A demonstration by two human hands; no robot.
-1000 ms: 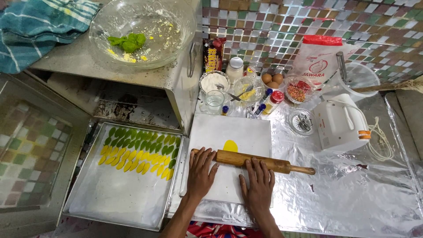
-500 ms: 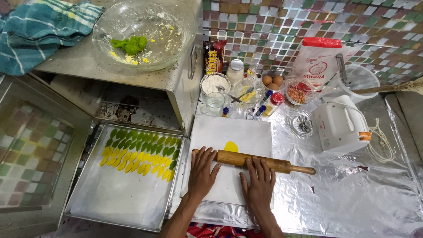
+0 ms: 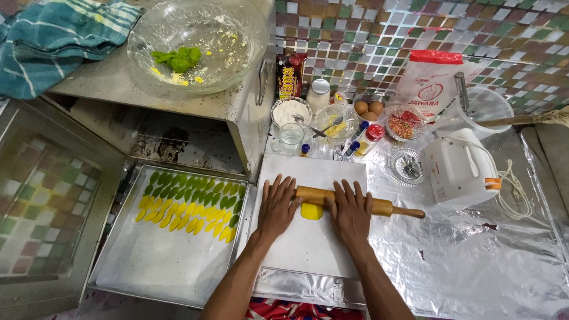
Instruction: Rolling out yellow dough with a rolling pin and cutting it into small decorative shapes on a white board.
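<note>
Since the earlier frames the rolling pin (image 3: 349, 201) sits over the yellow dough (image 3: 310, 211), which then lay clear of it on the far side, and both hands lie flatter on the roller.

At the far left of the frame a glass oven door (image 3: 41, 201) hangs open, and a teal striped cloth (image 3: 53, 35) lies in the upper left corner. To its right a large glass bowl (image 3: 231, 59) holds a lump of green dough (image 3: 176, 58) on top of the metal oven (image 3: 106, 80). Below that, a lined baking tray (image 3: 148, 266) carries rows of green and yellow leaf-shaped pieces (image 3: 189, 204).

In the centre the left hand (image 3: 277, 204) and the right hand (image 3: 351, 212) rest palm down on the pin, fingers straight and slightly spread, pressing rather than gripping. The yellow dough shows between them, under the pin, on a white sheet (image 3: 308, 249).

Behind the sheet stand a cup of flour (image 3: 290, 111), a small glass (image 3: 291, 137), small colouring bottles (image 3: 361, 139), a bowl of eggs (image 3: 368, 109) and a bowl of sprinkles (image 3: 403, 125), crowding the far edge. Further right are a white bag (image 3: 430, 83) and a white hand mixer (image 3: 459, 169) with its cord.

The desk (image 3: 474, 266) is covered in foil, and the wall (image 3: 415, 26) is a mosaic of small coloured tiles.
</note>
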